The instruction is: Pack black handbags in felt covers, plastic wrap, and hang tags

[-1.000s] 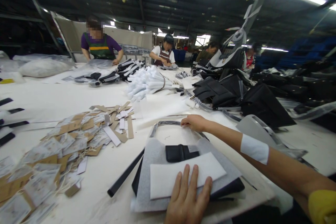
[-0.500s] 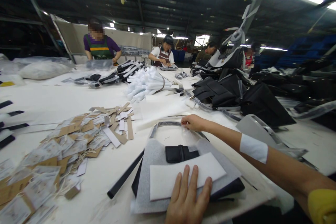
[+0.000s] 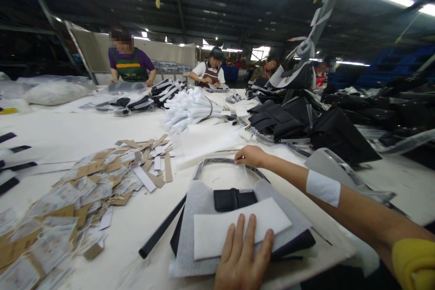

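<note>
A black handbag [image 3: 234, 199] lies flat in front of me, wrapped in grey foam sheet [image 3: 197, 217] with a white foam strip [image 3: 217, 231] across it. My left hand [image 3: 243, 253] lies flat on the strip with fingers stretched out, pressing it down. My right hand [image 3: 249, 156] reaches forward to the top of the bag's wrapped handle [image 3: 214, 161], its fingers pinched on the clear plastic wrap there. A white bandage [image 3: 322, 187] is on my right forearm. A black strap [image 3: 163, 226] sticks out to the left of the bag.
A heap of brown and white paper tags [image 3: 84, 190] covers the table's left. White foam rolls [image 3: 190, 106] and black bags [image 3: 306, 122] lie further back and right. Several other people [image 3: 129, 61] work at the far edge of the white table [image 3: 68, 131].
My right hand has shifted slightly along the handle top; my left hand stays pressed on the white strip. The view has tilted a little.
</note>
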### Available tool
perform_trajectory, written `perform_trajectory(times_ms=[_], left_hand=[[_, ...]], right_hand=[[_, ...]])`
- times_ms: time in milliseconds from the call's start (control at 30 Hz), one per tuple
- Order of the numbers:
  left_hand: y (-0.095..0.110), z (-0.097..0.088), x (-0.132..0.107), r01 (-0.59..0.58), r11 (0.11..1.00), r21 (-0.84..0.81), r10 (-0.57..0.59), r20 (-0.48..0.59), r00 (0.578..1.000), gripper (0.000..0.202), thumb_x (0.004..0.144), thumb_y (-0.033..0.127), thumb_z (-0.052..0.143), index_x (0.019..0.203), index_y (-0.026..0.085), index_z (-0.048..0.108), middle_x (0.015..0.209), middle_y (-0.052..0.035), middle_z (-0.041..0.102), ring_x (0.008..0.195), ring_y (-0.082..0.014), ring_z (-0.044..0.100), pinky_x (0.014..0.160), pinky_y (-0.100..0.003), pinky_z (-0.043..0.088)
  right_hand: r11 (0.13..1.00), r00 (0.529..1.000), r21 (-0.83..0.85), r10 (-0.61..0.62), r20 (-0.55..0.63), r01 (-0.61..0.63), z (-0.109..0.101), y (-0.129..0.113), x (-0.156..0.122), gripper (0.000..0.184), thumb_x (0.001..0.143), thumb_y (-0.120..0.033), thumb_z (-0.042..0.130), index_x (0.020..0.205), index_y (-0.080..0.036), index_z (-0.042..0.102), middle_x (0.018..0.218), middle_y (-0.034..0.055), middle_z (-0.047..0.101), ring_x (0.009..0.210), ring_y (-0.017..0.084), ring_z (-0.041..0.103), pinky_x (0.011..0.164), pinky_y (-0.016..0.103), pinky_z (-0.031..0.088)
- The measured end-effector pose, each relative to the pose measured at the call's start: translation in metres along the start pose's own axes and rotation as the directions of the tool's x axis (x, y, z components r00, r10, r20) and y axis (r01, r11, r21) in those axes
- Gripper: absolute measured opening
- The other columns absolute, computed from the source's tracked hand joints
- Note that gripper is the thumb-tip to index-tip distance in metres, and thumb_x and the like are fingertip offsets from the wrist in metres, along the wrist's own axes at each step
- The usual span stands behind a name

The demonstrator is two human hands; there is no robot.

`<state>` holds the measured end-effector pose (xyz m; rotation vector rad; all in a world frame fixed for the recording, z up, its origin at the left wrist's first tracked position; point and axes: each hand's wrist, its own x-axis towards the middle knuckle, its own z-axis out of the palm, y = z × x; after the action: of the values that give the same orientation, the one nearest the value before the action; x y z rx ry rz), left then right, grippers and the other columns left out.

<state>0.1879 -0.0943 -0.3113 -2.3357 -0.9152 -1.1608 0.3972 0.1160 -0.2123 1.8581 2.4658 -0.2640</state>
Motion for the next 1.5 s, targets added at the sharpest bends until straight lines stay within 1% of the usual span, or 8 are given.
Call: perform_trajectory(times_ms=[267,400,600,733,900,1133,1300,1500], left_hand=[[-0.001,0.001,-0.001,-0.009,1.0,-0.001,0.009,0.004,1.0,0.042,0.096,0.031,0.059,0.138,0.031,0.055,0.137,-0.0079,0.061,0.126,-0.0286,0.057,0.113,-0.042,0.04],[-0.001,0.002,-0.002,-0.01,1.0,0.006,0.01,-0.007,1.0,0.044,0.095,0.032,0.059,0.139,0.031,0.054,0.136,-0.0074,0.062,0.127,-0.0291,0.056,0.112,-0.042,0.041],[-0.001,0.002,-0.002,-0.02,1.0,0.01,0.02,0.006,1.0,0.046,0.094,0.032,0.061,0.14,0.031,0.053,0.136,-0.0074,0.062,0.127,-0.0291,0.057,0.109,-0.041,0.044],[0.0,0.001,-0.001,-0.004,1.0,0.002,0.004,0.004,1.0,0.043,0.095,0.031,0.059,0.138,0.032,0.055,0.136,-0.0069,0.062,0.127,-0.0294,0.056,0.102,-0.039,0.05],[0.0,-0.001,0.0,0.003,1.0,0.006,-0.003,0.001,1.0,0.041,0.097,0.03,0.056,0.138,0.033,0.055,0.135,-0.0058,0.062,0.127,-0.0285,0.056,0.102,-0.038,0.05],[-0.001,-0.002,0.001,0.0,1.0,-0.004,0.0,-0.003,1.0,0.04,0.098,0.03,0.054,0.137,0.033,0.056,0.133,-0.005,0.064,0.126,-0.0277,0.057,0.101,-0.038,0.05],[-0.001,-0.002,0.002,0.007,1.0,0.001,-0.007,-0.018,1.0,0.039,0.098,0.031,0.053,0.137,0.034,0.055,0.133,-0.0042,0.064,0.126,-0.0271,0.058,0.1,-0.037,0.051],[0.0,0.0,0.0,0.007,1.0,0.001,-0.007,-0.001,1.0,0.04,0.098,0.029,0.052,0.138,0.034,0.054,0.134,-0.0045,0.063,0.128,-0.0274,0.056,0.1,-0.038,0.051]], right_hand=[[0.99,0.997,0.128,-0.064,0.047,0.057,0.006,0.006,0.005,0.024,0.088,-0.02,0.056,0.101,-0.02,0.076,0.073,0.0023,0.075,0.07,0.018,0.069,0.07,0.024,0.048],[0.982,0.997,0.188,-0.041,0.071,0.027,0.004,0.007,0.003,0.033,0.085,-0.015,0.057,0.117,-0.016,0.068,0.089,0.0046,0.076,0.066,0.014,0.069,0.064,0.022,0.05],[0.99,0.999,0.144,-0.02,0.05,0.012,-0.001,0.006,0.002,0.03,0.07,-0.009,0.071,0.098,-0.019,0.071,0.09,0.0028,0.076,0.077,0.017,0.069,0.066,0.022,0.047],[0.998,1.0,0.064,-0.006,-0.012,0.007,-0.004,0.005,0.001,0.009,0.077,-0.023,0.072,0.086,-0.023,0.075,0.084,0.0013,0.076,0.084,0.019,0.068,0.066,0.024,0.042],[0.999,0.998,0.026,-0.023,-0.051,0.024,-0.003,0.007,0.002,0.014,0.083,-0.032,0.067,0.091,-0.027,0.078,0.099,0.0028,0.077,0.095,0.023,0.067,0.07,0.026,0.042],[0.993,0.998,0.1,-0.067,-0.014,0.069,-0.002,0.003,0.004,0.027,0.092,-0.02,0.051,0.102,-0.018,0.076,0.065,0.0023,0.073,0.068,0.017,0.069,0.07,0.023,0.047],[0.993,0.998,0.099,-0.059,-0.008,0.06,-0.005,0.004,0.003,0.026,0.086,-0.02,0.062,0.109,-0.015,0.072,0.083,0.0048,0.077,0.075,0.017,0.07,0.07,0.022,0.048],[0.999,0.998,-0.022,-0.025,-0.063,0.024,-0.013,-0.001,-0.005,0.015,0.079,-0.023,0.069,0.093,-0.023,0.075,0.093,0.0023,0.076,0.085,0.019,0.068,0.068,0.024,0.043]])
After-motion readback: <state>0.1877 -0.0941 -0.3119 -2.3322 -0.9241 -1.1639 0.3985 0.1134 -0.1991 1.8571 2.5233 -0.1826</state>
